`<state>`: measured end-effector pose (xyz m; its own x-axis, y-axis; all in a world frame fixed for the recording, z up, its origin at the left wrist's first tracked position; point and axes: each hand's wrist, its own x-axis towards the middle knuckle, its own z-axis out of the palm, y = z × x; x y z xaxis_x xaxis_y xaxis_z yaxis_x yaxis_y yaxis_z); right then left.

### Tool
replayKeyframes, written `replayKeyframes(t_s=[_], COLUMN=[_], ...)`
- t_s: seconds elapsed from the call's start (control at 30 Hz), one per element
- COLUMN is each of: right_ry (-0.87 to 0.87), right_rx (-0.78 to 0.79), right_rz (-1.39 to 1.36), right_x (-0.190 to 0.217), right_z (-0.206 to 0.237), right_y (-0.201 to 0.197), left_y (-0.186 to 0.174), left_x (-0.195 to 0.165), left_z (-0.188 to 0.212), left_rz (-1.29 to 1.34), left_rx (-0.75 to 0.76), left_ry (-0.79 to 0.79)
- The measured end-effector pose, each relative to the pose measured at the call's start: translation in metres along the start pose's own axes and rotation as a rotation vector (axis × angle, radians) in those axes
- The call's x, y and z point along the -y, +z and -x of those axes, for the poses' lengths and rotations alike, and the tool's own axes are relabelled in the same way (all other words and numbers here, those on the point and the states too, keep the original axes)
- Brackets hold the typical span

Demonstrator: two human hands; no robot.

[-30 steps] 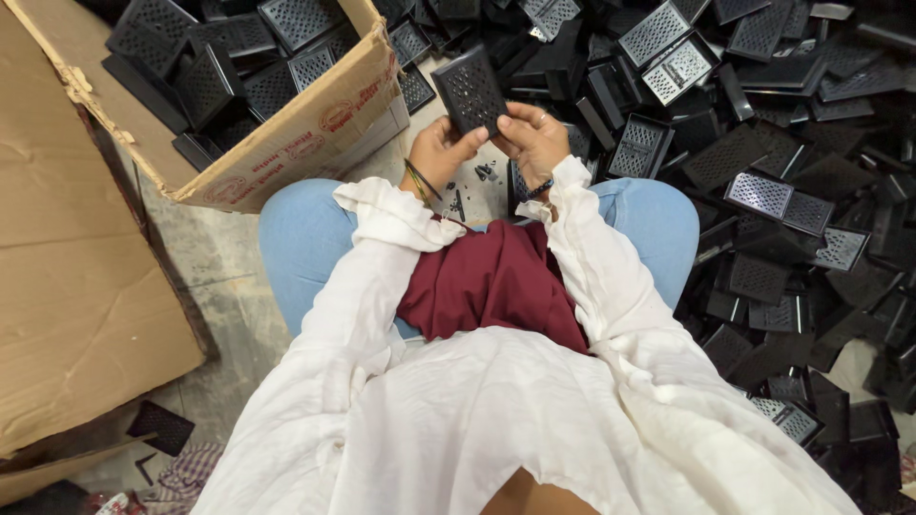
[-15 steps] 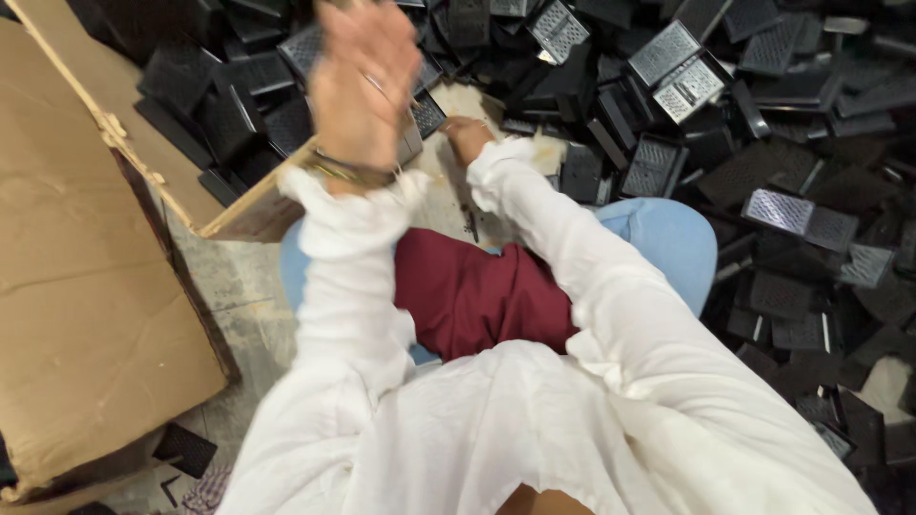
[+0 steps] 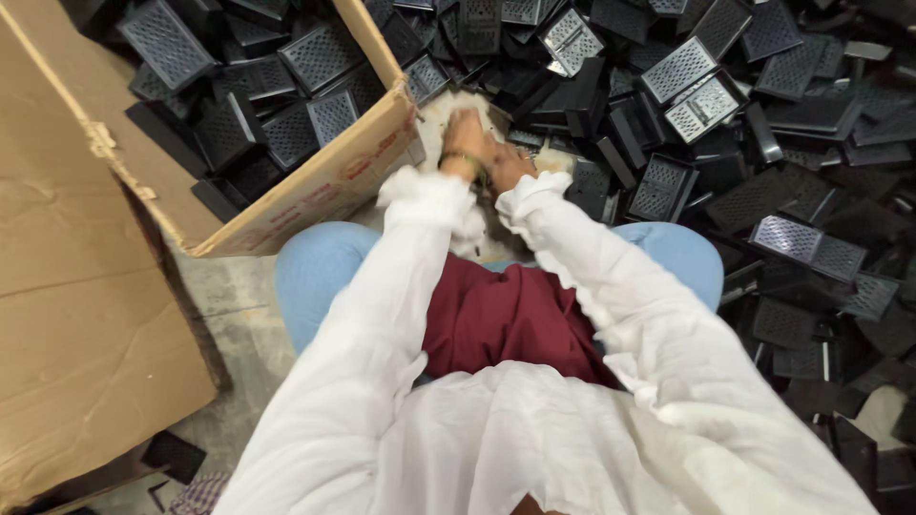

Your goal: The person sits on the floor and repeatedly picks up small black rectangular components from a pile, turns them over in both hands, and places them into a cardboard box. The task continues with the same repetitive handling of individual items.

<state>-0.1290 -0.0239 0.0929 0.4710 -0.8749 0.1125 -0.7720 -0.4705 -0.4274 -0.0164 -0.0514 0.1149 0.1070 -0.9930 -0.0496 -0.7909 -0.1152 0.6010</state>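
Left hand (image 3: pixel 465 133) lowered, right hand (image 3: pixel 509 164) alongside, grips unclear

Black rectangular plastic pieces (image 3: pixel 668 186) with a fine mesh grid on one face lie heaped across the upper and right parts of the frame, tilted every way, some grid up, some overturned. The nearest ones sit just beside the hands at upper centre, around a bare pale patch of floor (image 3: pixel 448 105)
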Motion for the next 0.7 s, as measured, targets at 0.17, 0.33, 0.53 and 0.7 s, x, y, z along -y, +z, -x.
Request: replayKeyframes(t_s=[0.17, 0.33, 0.53, 0.7], right_ry=[0.126, 0.127, 0.435, 0.547], right_rx=[-0.059, 0.154, 0.04, -0.261], right_rz=[0.004, 0.04, -0.26, -0.809], right_x=[0.003, -0.006, -0.037, -0.068], right_z=[-0.001, 0.013, 0.023, 0.049], right_y=[0.016, 0.008, -0.02, -0.066], left_y=[-0.009, -0.004, -0.009, -0.03], left_x=[-0.023, 0.008, 0.001, 0.0], left_z=[-0.068, -0.048, -0.029, 0.005], left_rz=[-0.458, -0.666, -0.054, 0.795], left_rx=[-0.413, -0.227, -0.34, -0.265], left_ry=[-0.165, -0.103, 0.085, 0.088])
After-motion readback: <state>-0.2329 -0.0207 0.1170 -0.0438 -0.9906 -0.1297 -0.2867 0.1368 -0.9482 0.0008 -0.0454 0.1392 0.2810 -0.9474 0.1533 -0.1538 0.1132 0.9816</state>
